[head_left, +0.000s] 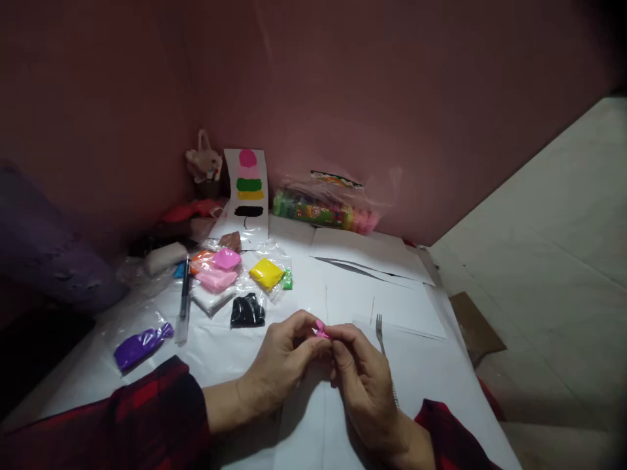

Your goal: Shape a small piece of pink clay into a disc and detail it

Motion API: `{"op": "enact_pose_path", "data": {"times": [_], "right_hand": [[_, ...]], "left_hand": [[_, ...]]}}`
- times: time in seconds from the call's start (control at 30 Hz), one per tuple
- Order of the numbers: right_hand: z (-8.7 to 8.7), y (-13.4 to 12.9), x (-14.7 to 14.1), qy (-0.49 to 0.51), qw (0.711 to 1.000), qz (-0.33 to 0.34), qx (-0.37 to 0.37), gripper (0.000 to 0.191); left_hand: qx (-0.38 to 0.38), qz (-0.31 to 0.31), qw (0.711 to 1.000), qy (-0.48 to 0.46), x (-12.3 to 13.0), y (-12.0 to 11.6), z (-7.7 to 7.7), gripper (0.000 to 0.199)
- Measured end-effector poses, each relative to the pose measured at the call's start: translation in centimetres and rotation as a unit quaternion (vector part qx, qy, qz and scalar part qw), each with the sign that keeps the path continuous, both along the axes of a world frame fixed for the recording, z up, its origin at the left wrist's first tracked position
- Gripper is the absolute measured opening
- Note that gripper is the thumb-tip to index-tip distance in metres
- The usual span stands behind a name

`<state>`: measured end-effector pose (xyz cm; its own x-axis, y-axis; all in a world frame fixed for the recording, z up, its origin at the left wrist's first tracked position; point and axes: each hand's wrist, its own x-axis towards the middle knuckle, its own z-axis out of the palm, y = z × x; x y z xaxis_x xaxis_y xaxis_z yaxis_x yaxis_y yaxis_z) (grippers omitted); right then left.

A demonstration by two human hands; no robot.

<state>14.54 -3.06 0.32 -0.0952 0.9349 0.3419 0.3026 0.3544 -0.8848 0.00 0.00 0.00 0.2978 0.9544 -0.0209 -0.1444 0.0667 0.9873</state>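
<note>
A small lump of pink modelling clay is pinched between both hands over the white paper. My left hand grips it from the left with thumb and index finger. From the right, the fingertips of my right hand close on the same lump, hiding part of it. A metal fork lies just beyond my right hand, its handle partly covered by that hand. Left of my hands rest a bag of black clay and a bag of yellow clay.
Bagged purple clay, a pen and pink clay packets lie at the left. A card with painted colour patches leans at the back, beside a plastic bag of coloured items. A pink wall stands behind.
</note>
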Motion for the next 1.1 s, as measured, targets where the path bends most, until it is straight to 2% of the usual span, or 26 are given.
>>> {"op": "enact_pose_path", "data": {"times": [0.1, 0.2, 0.3, 0.4, 0.53, 0.6, 0.7, 0.77, 0.9, 1.1], "right_hand": [[-0.2, -0.1, -0.1, 0.007, 1.000, -0.012, -0.005, 0.016], [-0.1, -0.1, -0.2, 0.019, 0.999, -0.010, -0.041, 0.013], [0.4, 0.0, -0.2, 0.002, 0.998, -0.016, -0.054, 0.019], [1.3, 0.2, 0.2, -0.063, 0.998, 0.015, -0.003, 0.026], [2.3, 0.8, 1.5, -0.132, 0.987, 0.054, 0.074, 0.022], [2.6, 1.3, 2.1, -0.164, 0.979, 0.083, 0.091, 0.014], [2.7, 2.2, 2.5, -0.135, 0.983, 0.111, 0.062, 0.007], [2.6, 2.8, 2.5, -0.087, 0.988, 0.126, 0.012, 0.009], [2.9, 4.0, 2.7, -0.030, 0.998, 0.055, 0.019, 0.022], [4.2, 4.8, 3.6, -0.086, 0.993, -0.035, 0.069, 0.034]], "left_hand": [[0.000, -0.006, 1.000, 0.006, -0.1, 0.1, 0.2, 0.016], [-0.008, -0.008, 1.000, 0.015, -0.1, 0.2, 0.3, 0.019], [-0.027, -0.012, 1.000, 0.011, 0.0, 0.4, 0.3, 0.022], [-0.052, -0.032, 0.998, -0.014, 0.1, 0.5, 0.4, 0.026], [-0.067, -0.057, 0.995, -0.047, 0.1, 0.7, 0.6, 0.033], [-0.065, -0.077, 0.993, -0.059, 0.1, 0.8, 0.7, 0.037], [-0.056, -0.094, 0.991, -0.077, 0.1, 1.2, 0.7, 0.040], [-0.050, -0.078, 0.991, -0.097, 0.2, 1.5, 0.6, 0.039], [-0.033, -0.024, 0.993, -0.113, 0.3, 2.2, 0.3, 0.039], [0.001, 0.029, 0.994, -0.104, 0.5, 2.9, -0.2, 0.030]]}}
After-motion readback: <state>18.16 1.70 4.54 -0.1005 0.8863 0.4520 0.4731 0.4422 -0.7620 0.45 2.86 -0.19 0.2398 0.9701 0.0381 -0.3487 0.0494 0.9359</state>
